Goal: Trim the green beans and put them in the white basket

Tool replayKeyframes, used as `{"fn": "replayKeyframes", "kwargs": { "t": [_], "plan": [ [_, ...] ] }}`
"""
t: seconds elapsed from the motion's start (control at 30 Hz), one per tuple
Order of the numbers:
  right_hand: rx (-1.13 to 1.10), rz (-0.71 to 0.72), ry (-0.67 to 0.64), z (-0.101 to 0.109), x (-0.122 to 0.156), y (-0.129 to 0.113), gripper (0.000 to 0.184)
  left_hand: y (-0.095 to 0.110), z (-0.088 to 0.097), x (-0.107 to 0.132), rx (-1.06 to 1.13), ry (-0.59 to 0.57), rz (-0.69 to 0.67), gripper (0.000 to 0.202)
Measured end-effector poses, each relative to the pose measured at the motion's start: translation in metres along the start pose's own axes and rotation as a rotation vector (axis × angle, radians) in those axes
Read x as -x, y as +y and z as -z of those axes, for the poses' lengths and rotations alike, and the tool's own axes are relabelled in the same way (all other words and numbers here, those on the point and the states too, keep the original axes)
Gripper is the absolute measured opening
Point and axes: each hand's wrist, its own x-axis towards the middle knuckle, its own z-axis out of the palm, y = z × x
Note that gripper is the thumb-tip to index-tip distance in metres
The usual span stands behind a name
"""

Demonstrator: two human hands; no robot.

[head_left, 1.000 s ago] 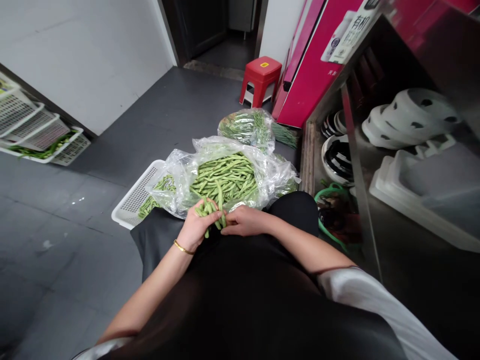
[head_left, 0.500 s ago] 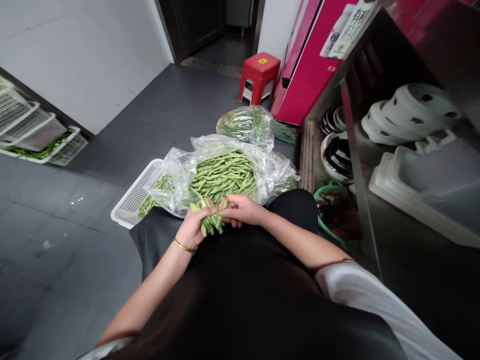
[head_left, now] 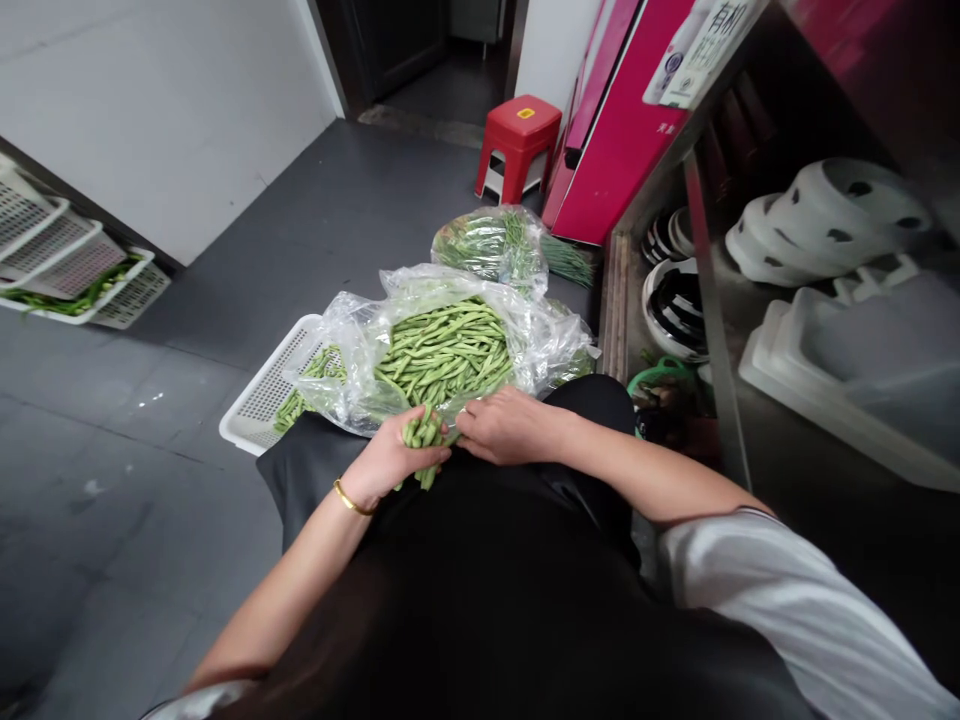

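Note:
My left hand (head_left: 390, 460), with a gold bangle on the wrist, is closed around a bunch of green beans (head_left: 424, 436) held over my dark lap. My right hand (head_left: 504, 425) lies just right of the bunch, fingers curled toward its top; what they pinch is hidden. Right in front of both hands, an open clear plastic bag (head_left: 540, 340) holds a large heap of green beans (head_left: 442, 350). A white perforated basket (head_left: 262, 395) with a few beans lies partly under the bag on the left.
A second bag of greens (head_left: 487, 245) lies behind, near a red stool (head_left: 520, 145) and a pink cabinet (head_left: 622, 130). A steel shelf (head_left: 712, 300) with bowls, lids and white trays stands on the right. Stacked white baskets (head_left: 67, 265) sit at far left on the grey floor.
My left hand has kept its grip on the bean bunch and tilted it more upright. My right hand shifted slightly right, beside the bunch's top. The view tilted a little.

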Motion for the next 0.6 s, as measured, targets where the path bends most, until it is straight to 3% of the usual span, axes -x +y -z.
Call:
{"fn": "replayKeyframes", "kwargs": {
  "t": [0.13,0.2,0.27,0.37,0.43,0.5,0.57,0.6],
  "plan": [
    [-0.057,0.102,-0.067,0.002,0.001,-0.006,0.021,0.007,0.005,0.006,-0.148,-0.127,-0.025,0.021],
    [-0.252,0.187,-0.087,0.000,0.001,-0.009,0.021,0.009,0.008,0.010,-0.164,-0.209,-0.033,0.020],
    [-0.614,0.215,-0.035,-0.003,0.000,-0.013,0.029,0.010,0.009,0.015,-0.115,-0.245,-0.070,0.022],
    [-1.233,0.014,0.207,-0.006,-0.008,-0.020,0.039,0.013,0.009,0.019,0.054,-0.205,-0.121,0.028],
    [-1.413,-0.143,0.313,-0.005,-0.015,-0.016,0.044,0.018,0.015,0.023,0.190,-0.130,-0.147,0.029],
    [-1.286,-0.204,0.245,-0.002,-0.022,0.000,0.048,0.027,0.034,0.027,0.318,0.012,-0.217,0.032],
    [-0.893,-0.292,0.116,-0.001,-0.031,0.029,0.047,0.037,0.068,0.029,0.368,0.244,-0.326,0.033],
    [-0.637,-0.395,0.121,-0.002,-0.036,0.045,0.046,0.041,0.090,0.028,0.340,0.376,-0.364,0.029]
  ]
}}
